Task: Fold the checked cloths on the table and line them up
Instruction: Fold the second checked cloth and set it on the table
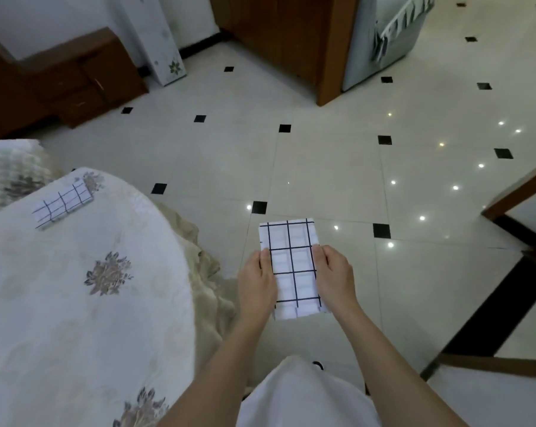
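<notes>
Two hands [256, 280] [334, 274] w/ folded cloth [292, 269], midair

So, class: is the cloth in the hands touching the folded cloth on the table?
Apart. The head view shows the held cloth over the floor, well clear of the folded cloth on the table.

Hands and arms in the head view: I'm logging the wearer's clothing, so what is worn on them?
Nothing shows on either: the left hand and right hand are bare, without gloves, rings or watch, and both forearms are uncovered, no sleeves in view. A white garment covers the body below.
</notes>
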